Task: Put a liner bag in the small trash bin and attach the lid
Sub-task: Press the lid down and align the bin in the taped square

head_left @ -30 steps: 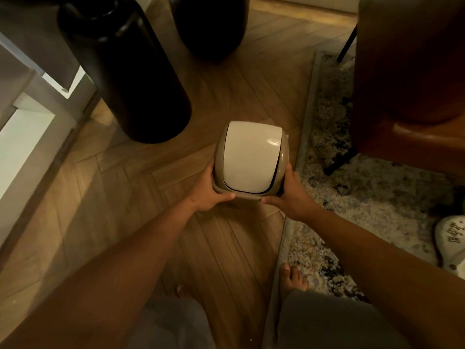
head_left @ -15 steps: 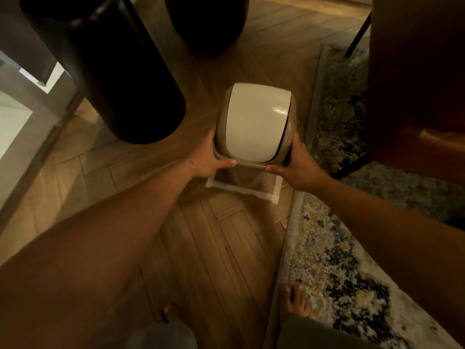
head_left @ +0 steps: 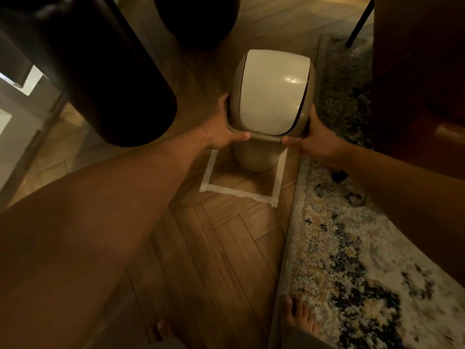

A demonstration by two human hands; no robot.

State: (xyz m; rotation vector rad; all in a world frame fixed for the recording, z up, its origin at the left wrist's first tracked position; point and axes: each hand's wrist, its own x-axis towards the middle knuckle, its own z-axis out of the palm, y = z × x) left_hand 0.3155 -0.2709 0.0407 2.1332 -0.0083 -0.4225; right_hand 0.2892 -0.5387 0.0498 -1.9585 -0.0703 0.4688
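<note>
Head view: a person bends over the floor with both bare arms stretched out.
Bin: the small beige plastic trash bin (head_left: pixel 254 159) stands on the brown wood floor (head_left: pixel 226 248). Its bottom sits at the far end of a square of white tape (head_left: pixel 236 192) stuck to the boards.
Lid: the rounded lid with a shiny white swing flap (head_left: pixel 271 89) is on top of the bin, and its beige frame wraps around the flap.
Left hand: the left hand (head_left: pixel 221 129) is curled around the left side of the lid's rim. The thumb lies along the front edge and the fingers are tucked behind.
Right hand: the right hand (head_left: pixel 314 139) grips the right side of the rim the same way, thumb on the front edge.
Liner bag: I cannot see it with the lid covering the top.
Rug: a speckled cream, blue and black rug (head_left: pixel 352 248) lies just right of the bin and the tape.
Dark things: two big black rounded objects (head_left: pixel 95 71) loom at the upper left, near the bin.
Foot: a bare foot (head_left: pixel 299 318) rests at the rug's edge.
</note>
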